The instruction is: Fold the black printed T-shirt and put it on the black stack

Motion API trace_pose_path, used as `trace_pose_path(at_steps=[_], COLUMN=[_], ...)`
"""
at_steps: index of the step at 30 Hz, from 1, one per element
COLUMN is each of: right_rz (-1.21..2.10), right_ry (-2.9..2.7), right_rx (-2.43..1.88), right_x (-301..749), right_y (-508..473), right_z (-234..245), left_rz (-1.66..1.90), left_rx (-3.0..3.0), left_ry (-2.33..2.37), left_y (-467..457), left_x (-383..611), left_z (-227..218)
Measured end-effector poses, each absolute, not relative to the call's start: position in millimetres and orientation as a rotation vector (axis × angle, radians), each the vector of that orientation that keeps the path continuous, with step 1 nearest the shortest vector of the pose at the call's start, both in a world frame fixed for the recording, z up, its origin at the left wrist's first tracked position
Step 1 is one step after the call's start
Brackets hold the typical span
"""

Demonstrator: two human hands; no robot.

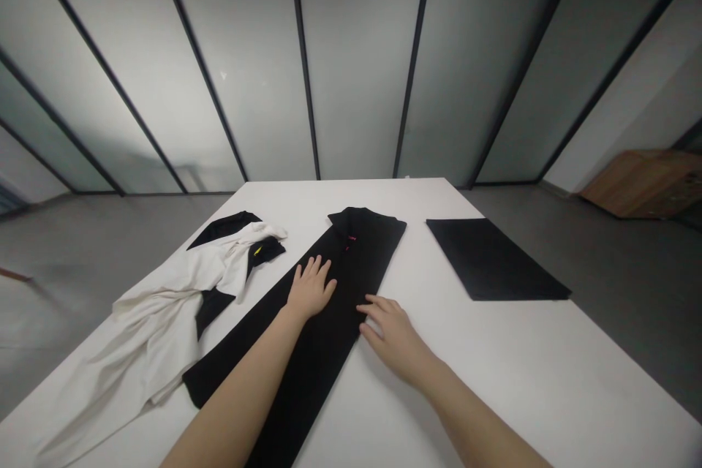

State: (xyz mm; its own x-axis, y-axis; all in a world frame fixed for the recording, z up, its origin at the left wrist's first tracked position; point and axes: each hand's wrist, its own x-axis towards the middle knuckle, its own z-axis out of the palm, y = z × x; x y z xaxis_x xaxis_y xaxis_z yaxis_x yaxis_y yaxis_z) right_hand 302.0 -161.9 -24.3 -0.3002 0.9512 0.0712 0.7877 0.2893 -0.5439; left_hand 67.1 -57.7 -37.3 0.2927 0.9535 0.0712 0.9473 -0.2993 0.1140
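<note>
A narrowly folded black knit polo shirt (329,329) is pressed flat beneath the left hand (310,289), fingers spread wide; its edge is touched by the right hand (392,329), fingers loosely parted, nothing held.

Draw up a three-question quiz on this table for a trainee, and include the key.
1. True or false: the left hand lies flat on the black polo shirt.
2. Multiple choice: what lies on the white table beyond the right hand, to the right of the shirt? A, a pair of scissors; B, a flat folded black cloth; C, a wooden box.
3. Fill in the blank: the small mark among the black patches of the crumpled white garment is coloured ____.

Key: 1, true; 2, B; 3, yellow.
</note>
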Motion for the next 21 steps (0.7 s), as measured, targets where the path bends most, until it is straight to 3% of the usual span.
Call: trace_pose_path(at_steps=[6, 13, 16, 21], right_rz=[0.478, 1.098, 1.304, 1.430], right_ry=[-1.822, -0.906, -0.597, -0.591], right_rx=[-1.940, -1.252, -1.195, -1.280], right_x=[304, 298, 305, 323], right_y=[-131, -53, -20, 4], right_z=[-50, -39, -26, -17], left_rz=[0.217, 0.202, 0.209, 0.218], left_rx=[2.486, 2.482, 2.474, 2.530], left_ry=[1.814, 1.840, 1.835, 1.743], left_y=[-60, -57, -56, -56], left_x=[71, 71, 70, 69], left_z=[-36, -37, -39, -40])
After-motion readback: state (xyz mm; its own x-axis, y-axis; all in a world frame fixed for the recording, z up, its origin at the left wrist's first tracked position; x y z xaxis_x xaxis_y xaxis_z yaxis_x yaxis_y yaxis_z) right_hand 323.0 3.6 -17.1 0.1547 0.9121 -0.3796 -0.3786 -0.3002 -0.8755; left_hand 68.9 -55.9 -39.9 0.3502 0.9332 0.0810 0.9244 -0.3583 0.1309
